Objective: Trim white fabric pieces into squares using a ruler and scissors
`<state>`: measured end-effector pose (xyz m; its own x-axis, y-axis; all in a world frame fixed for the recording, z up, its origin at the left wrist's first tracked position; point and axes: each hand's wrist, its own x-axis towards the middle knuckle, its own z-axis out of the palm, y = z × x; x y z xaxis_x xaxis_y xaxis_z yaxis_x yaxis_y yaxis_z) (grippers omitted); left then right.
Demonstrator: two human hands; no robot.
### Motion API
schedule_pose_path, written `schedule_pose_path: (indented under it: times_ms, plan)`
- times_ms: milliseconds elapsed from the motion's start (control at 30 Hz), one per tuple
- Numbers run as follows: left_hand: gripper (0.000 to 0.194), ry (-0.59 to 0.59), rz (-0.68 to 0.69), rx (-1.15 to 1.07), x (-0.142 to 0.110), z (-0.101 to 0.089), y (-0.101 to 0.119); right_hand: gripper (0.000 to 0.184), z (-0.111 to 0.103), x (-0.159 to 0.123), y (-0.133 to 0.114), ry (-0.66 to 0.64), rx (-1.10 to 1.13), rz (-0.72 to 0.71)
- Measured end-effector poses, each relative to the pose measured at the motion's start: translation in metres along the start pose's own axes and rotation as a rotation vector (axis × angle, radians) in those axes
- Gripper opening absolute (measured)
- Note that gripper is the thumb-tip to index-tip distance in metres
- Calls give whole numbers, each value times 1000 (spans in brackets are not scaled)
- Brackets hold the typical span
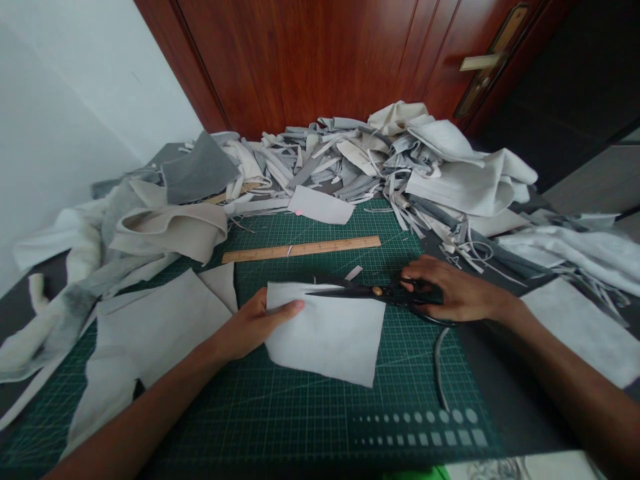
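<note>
My left hand (263, 322) pinches the left edge of a white piece of fabric (327, 340), thumb on top and fingers beneath. My right hand (445, 290) is wrapped around the handles of black scissors (377, 291). The blades point left along the fabric's far edge, one lying over it and the other partly hidden beyond the edge. A small pale strip (354, 273) lies just beyond the blades. Under all this is a green cutting mat (310, 427). Past the fabric rests a wooden ruler (300, 249).
A heap of grey and white scraps (320, 160) runs along the back, before a wooden door (310, 60). Folded beige cloth (175, 230) and flat pale pieces (155, 327) lie at left. Another pale piece (585, 330) is at right, and a grey cord (439, 367) lies near the mat's right edge.
</note>
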<state>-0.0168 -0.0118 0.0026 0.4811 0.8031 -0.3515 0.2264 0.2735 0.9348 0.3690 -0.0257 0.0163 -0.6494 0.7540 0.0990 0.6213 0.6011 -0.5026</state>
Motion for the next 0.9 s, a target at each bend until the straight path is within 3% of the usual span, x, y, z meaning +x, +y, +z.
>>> schedule_pose_path:
  times_ms: [233, 433, 900]
  plan:
    - [46, 128, 40, 64, -1, -3, -4, 24, -4, -3, 7, 21, 26, -26]
    - [41, 185, 63, 109, -3, -3, 2, 19, -2, -3, 5, 51, 2, -16]
    - [34, 97, 48, 47, 1, 3, -3, 17, -1, -2, 0, 43, 7, -52]
